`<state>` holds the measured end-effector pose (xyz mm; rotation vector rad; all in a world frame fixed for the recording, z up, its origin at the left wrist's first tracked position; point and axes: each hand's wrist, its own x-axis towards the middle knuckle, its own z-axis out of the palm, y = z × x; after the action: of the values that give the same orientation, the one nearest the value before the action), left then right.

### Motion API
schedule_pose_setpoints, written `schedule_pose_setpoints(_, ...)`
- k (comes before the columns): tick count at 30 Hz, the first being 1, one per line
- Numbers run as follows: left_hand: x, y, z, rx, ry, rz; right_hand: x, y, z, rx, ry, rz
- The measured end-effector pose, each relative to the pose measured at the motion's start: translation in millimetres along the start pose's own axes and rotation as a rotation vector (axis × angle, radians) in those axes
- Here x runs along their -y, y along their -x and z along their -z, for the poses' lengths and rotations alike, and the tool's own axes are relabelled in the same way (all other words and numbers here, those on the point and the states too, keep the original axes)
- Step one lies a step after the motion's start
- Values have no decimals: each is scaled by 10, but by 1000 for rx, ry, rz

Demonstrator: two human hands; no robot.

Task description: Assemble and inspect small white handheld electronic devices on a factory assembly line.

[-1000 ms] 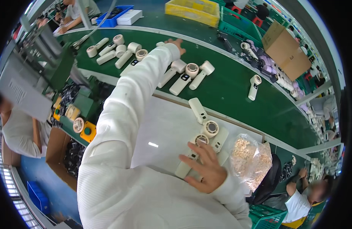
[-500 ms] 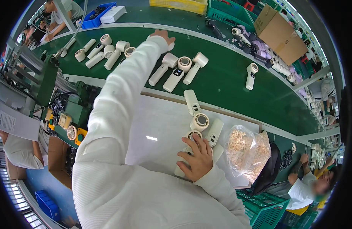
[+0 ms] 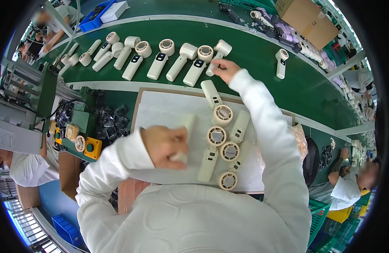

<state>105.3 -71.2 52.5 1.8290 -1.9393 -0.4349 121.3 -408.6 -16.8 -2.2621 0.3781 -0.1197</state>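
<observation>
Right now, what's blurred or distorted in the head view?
Head view: left hand and the pale fan with it smeared, likely motion; same view, fans on the white surface sharper; same view, green worktop's edges bowed, picture corners black.

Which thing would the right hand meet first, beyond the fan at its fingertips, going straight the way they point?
Probably the dark-panelled fan, just left of the nearer fan at the right hand; depth is unclear.

Open green worktop (image 3: 253,63) right of your right hand (image 3: 227,71), one lone fan (image 3: 281,67) there, fan row (image 3: 157,66) blocking leftward, fan cluster (image 3: 208,166) below.
</observation>
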Motion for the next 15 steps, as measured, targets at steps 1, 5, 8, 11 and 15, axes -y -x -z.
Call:
schedule_pose_setpoints(1,-65,7,-98,32,-55,-27,-5,-151,-96,-5,44,-24)
schedule_pose_setpoints(5,-37,-43,-354,17,-29,-39,54,-494,-289,145,205,-230)
schedule_pose_setpoints(8,285,-180,-302,-97,148,-50,102,-585,-391,102,271,-294)
schedule_pose_setpoints(11,934,-563,6,-361,31,0,112,-520,-539,11,347,-339)
schedule_pose_setpoints(15,1641,-941,-226,-597,-389,733,175,-463,-730,-193,506,-346)
